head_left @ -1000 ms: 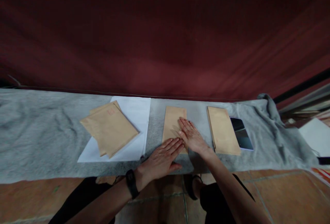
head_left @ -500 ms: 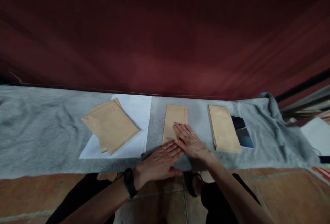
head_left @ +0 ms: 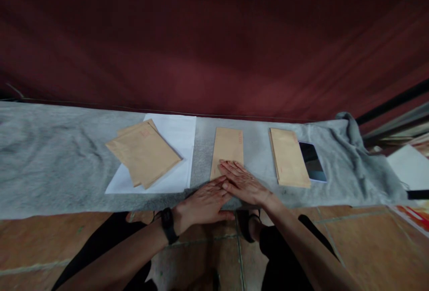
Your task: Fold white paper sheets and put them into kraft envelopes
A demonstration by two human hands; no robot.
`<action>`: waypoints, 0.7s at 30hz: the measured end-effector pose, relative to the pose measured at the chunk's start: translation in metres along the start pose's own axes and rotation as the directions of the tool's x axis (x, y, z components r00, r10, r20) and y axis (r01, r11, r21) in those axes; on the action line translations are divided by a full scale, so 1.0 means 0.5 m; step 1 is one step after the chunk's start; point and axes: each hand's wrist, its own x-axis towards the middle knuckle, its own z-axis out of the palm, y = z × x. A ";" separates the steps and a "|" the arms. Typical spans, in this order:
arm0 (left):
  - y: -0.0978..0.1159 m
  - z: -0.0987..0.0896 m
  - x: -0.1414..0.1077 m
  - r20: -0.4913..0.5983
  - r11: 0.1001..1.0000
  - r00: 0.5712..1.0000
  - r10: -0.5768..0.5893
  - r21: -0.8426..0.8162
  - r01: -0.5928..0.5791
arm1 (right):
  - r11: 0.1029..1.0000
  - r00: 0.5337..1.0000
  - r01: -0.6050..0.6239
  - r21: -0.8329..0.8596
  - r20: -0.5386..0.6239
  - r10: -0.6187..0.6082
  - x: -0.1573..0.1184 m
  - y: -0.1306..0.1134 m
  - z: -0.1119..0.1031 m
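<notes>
A brown paper envelope point(head_left: 228, 145) with red print at its upper right lies upright before me on the grey cloth. My right hand point(head_left: 244, 184) rests flat across its lower part, fingers stretched out. Beside it, my left hand point(head_left: 207, 200) lies palm down over the envelope's bottom edge, its fingers extended and its fingertips meeting the right hand. The hands cover the lower end of the envelope. On the left, several brown envelopes point(head_left: 147, 152) sit fanned on white paper point(head_left: 182, 141). To the right is a neat stack of brown envelopes point(head_left: 290, 159).
A dark phone point(head_left: 312, 161) lies partly beneath the right stack. Grey cloth point(head_left: 60, 161) covers the narrow bench, bunched up at its right end. Dark red fabric point(head_left: 214, 72) hangs behind. Tiled floor point(head_left: 187, 259) shows below, with white sheets point(head_left: 410, 166) at far right.
My right hand has shifted slightly left over the envelope. My left hand stays by its bottom edge. The camera view has tilted a little, so the bench sits higher.
</notes>
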 end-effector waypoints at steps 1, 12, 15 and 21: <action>0.001 -0.001 0.001 0.001 1.000 1.000 0.006 0.003 -0.006 | 1.000 1.000 -0.002 0.014 -0.002 0.002 -0.001 -0.003 0.002; -0.001 0.018 -0.001 -0.012 0.999 0.999 0.041 0.035 -0.041 | 0.974 0.999 0.015 0.227 -0.054 -0.003 -0.005 -0.012 0.002; 0.011 0.019 -0.001 -0.054 0.994 0.998 0.031 0.102 -0.025 | 0.941 0.969 -0.017 0.338 -0.226 0.099 0.001 -0.012 0.019; 0.039 0.010 0.023 -0.123 0.984 0.992 -0.001 0.179 0.023 | 0.819 0.747 -0.210 0.533 -0.454 0.487 0.013 0.028 0.040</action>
